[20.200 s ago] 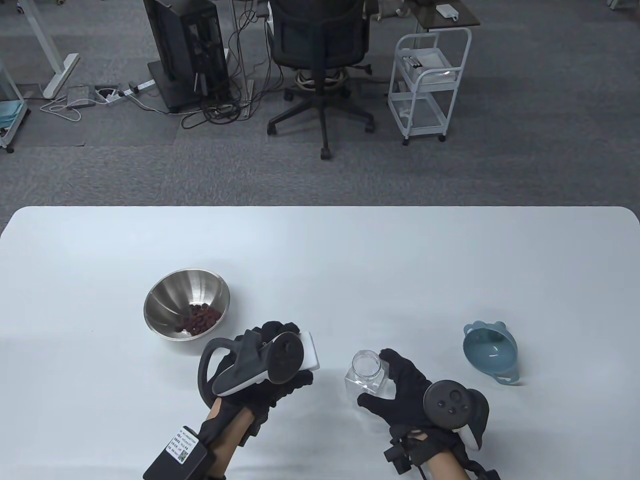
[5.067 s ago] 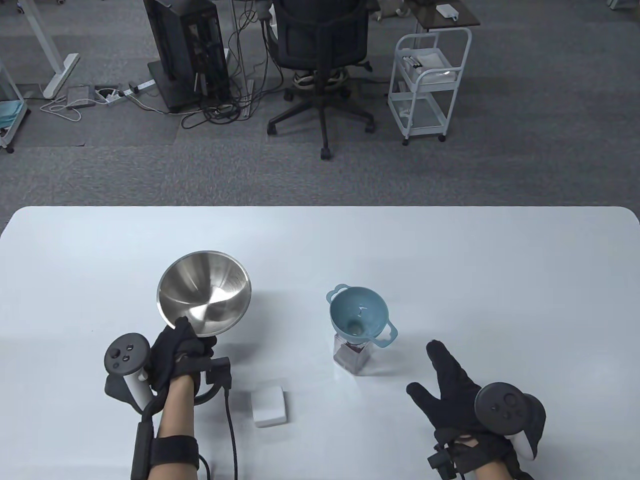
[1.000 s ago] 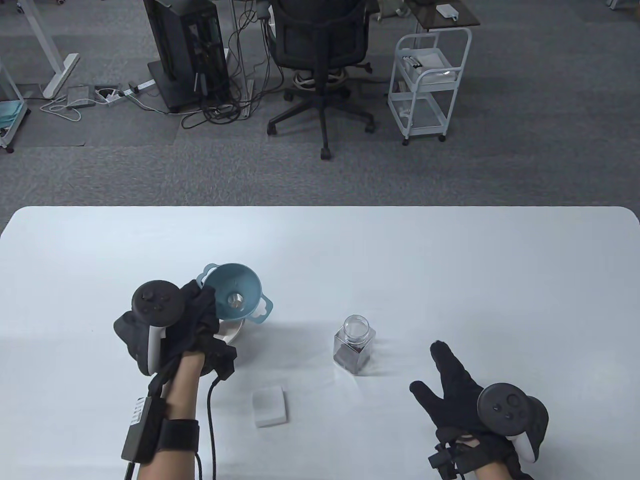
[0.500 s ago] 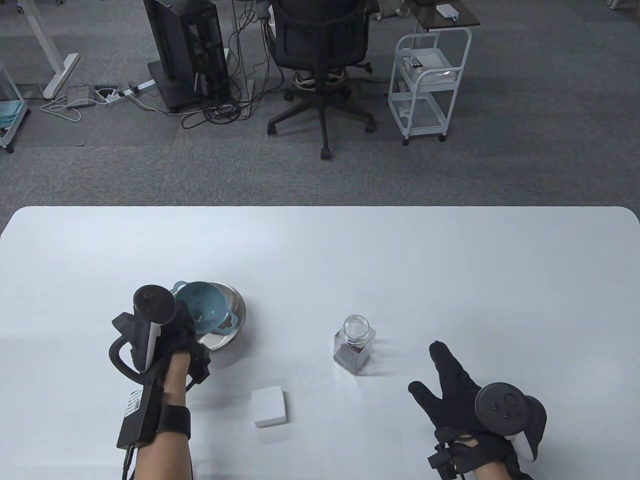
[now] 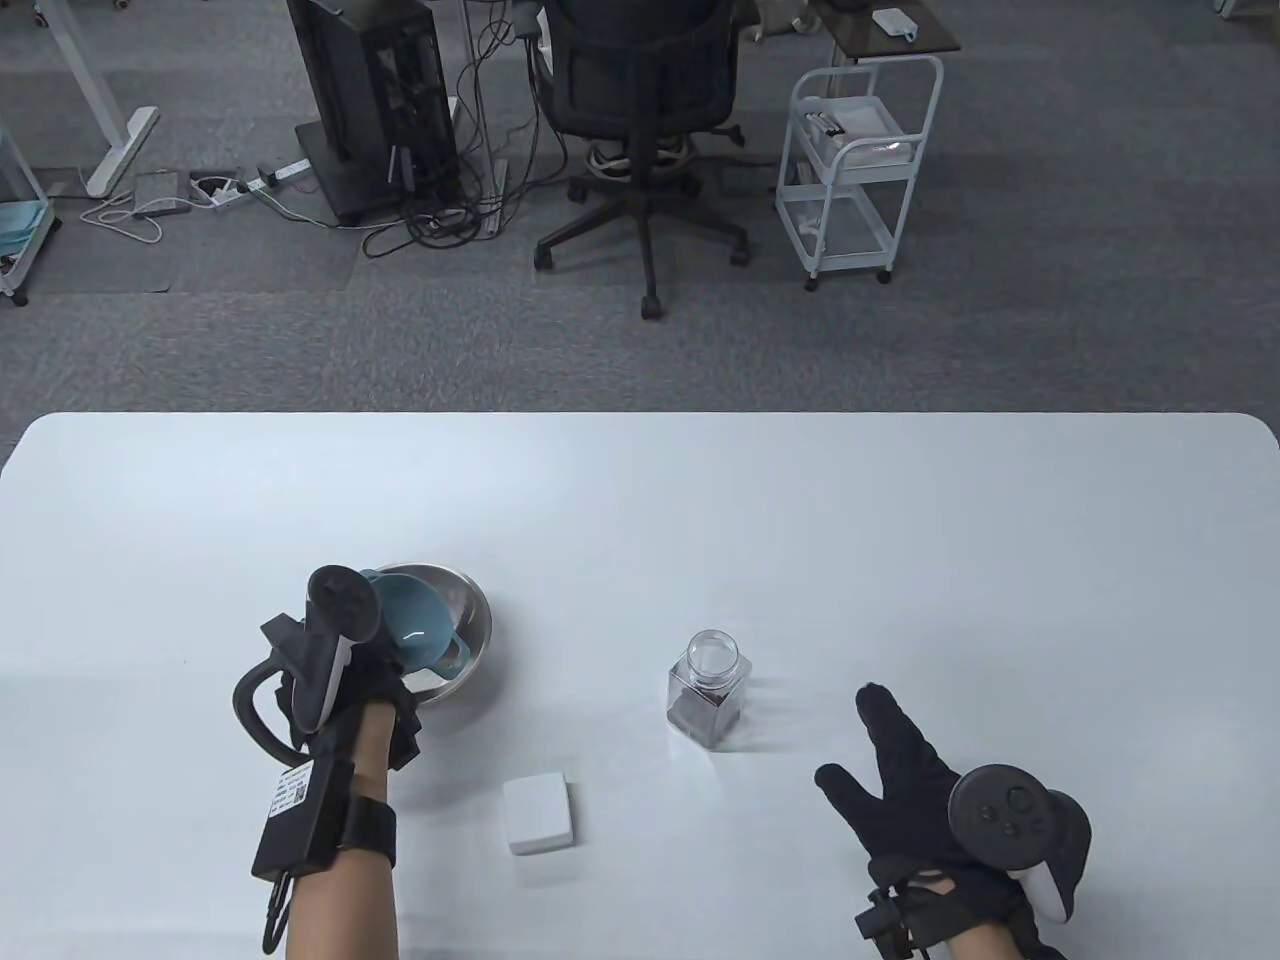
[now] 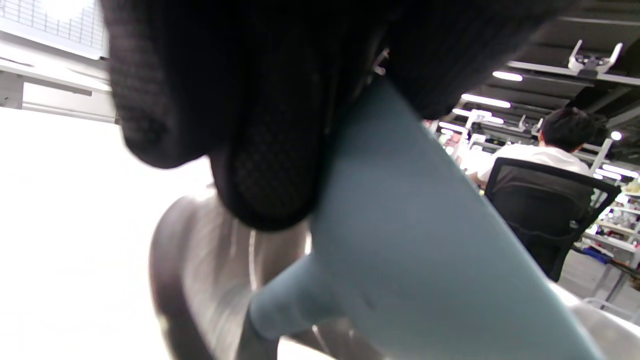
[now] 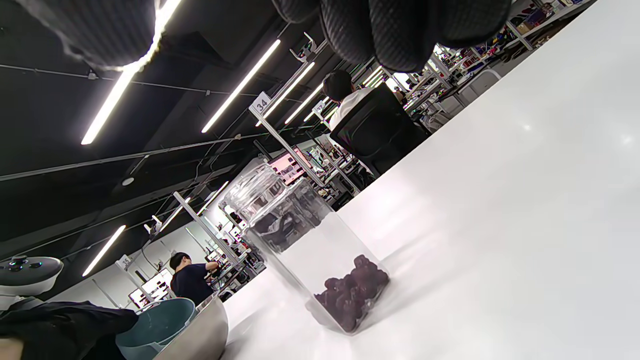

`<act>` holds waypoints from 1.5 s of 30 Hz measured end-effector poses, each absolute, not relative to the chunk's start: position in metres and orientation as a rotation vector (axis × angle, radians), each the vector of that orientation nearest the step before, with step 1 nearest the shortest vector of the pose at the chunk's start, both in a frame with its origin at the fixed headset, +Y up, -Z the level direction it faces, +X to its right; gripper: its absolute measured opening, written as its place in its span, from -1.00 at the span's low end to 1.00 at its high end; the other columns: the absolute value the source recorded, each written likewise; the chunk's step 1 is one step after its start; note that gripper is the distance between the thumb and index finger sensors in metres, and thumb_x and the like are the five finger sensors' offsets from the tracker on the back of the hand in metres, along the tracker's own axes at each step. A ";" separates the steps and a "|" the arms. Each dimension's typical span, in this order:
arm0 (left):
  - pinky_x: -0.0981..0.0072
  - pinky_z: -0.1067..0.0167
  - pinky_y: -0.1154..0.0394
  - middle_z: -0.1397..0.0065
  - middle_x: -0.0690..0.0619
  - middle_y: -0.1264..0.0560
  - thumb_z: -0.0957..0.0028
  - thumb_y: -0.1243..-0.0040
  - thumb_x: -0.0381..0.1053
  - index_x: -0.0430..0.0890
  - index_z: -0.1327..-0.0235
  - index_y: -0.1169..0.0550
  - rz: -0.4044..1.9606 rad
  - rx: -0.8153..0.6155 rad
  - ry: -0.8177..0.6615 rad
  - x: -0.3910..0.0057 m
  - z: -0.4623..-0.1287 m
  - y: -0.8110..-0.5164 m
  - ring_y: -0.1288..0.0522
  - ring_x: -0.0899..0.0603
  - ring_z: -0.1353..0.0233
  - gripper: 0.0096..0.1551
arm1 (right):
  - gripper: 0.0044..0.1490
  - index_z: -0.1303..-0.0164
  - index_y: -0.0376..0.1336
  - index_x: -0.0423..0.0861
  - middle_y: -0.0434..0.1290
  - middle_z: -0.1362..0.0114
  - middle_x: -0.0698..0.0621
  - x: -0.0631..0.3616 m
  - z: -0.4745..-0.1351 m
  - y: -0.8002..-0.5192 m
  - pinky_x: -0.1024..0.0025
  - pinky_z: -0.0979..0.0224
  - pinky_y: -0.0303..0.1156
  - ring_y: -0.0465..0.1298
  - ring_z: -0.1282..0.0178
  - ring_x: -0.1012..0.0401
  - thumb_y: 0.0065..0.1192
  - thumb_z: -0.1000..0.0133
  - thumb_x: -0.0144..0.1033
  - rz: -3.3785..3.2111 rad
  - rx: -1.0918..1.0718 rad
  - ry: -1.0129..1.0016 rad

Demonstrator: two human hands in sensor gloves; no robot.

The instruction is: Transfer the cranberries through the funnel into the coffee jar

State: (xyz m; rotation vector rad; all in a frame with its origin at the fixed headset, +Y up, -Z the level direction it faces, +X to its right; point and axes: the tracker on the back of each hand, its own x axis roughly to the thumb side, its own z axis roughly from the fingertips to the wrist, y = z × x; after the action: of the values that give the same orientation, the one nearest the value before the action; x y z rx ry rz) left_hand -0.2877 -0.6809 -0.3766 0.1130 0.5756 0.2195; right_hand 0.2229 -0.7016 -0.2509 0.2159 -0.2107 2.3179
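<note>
The clear square coffee jar [image 5: 708, 690] stands open at the table's middle with dark cranberries [image 5: 700, 715] in its bottom. My left hand [image 5: 375, 655] grips the blue funnel [image 5: 415, 625], which sits tilted inside the steel bowl [image 5: 475, 620]. In the left wrist view my fingers [image 6: 265, 150] press on the funnel's outside [image 6: 410, 240] above the bowl [image 6: 200, 260]. My right hand [image 5: 870, 740] rests open and empty on the table, right of the jar. The right wrist view shows the jar [image 7: 310, 250] and cranberries [image 7: 355, 290], with the funnel [image 7: 155, 325] beyond.
A white square lid [image 5: 540, 813] lies on the table in front, between bowl and jar. The white table [image 5: 700, 500] stretches far behind. An office chair [image 5: 640, 110] and a white cart [image 5: 860, 160] stand on the floor beyond.
My left hand has lowered the funnel from above the bowl down into it and drawn back a little toward me. The jar, the lid and my right hand have not moved.
</note>
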 end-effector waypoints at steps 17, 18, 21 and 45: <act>0.09 -0.07 -0.66 -0.48 -0.23 -0.50 -0.12 -0.14 0.29 -0.17 -0.55 -0.38 0.298 0.136 0.449 -0.275 -0.357 -0.663 -0.70 -0.28 -0.24 -0.16 | 0.17 -0.56 -0.03 -0.29 0.22 -0.64 -0.32 0.219 -0.251 -0.703 -0.12 -0.45 0.30 0.34 -0.54 -0.25 0.27 -0.04 0.27 2.337 0.236 -0.195; 0.04 -0.13 -0.63 -0.53 -0.24 -0.44 -0.12 -0.12 0.31 -0.16 -0.57 -0.34 0.305 0.142 0.433 -0.274 -0.354 -0.661 -0.65 -0.31 -0.32 -0.14 | 0.16 -0.56 -0.02 -0.29 0.22 -0.64 -0.32 0.219 -0.251 -0.703 -0.12 -0.45 0.29 0.34 -0.54 -0.24 0.27 -0.05 0.27 2.339 0.237 -0.194; -0.08 -0.24 -0.55 -0.62 -0.26 -0.32 -0.12 -0.08 0.33 -0.14 -0.61 -0.29 0.345 0.173 0.351 -0.267 -0.343 -0.653 -0.51 -0.39 -0.45 -0.10 | 0.16 -0.57 -0.03 -0.29 0.22 -0.64 -0.32 0.215 -0.251 -0.703 -0.13 -0.45 0.29 0.33 -0.54 -0.25 0.27 -0.05 0.27 2.356 0.252 -0.194; -0.38 -0.48 -0.20 -0.76 -0.22 -0.06 -0.06 -0.14 0.38 -0.09 -0.68 -0.14 0.261 0.015 -0.342 -0.175 -0.269 -0.695 -0.08 -0.51 -0.69 0.03 | 0.34 -0.60 -0.17 -0.27 0.05 -0.71 -0.32 0.148 -0.311 -0.714 -0.13 -0.50 0.23 0.20 -0.62 -0.26 0.37 0.02 0.32 2.564 0.234 -0.067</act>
State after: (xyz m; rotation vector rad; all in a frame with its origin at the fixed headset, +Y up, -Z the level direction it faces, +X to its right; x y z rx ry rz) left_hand -0.1752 -0.6946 -0.2689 0.0153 -0.3419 0.2615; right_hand 0.1476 -0.7142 -0.3113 0.2337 -0.0671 2.5645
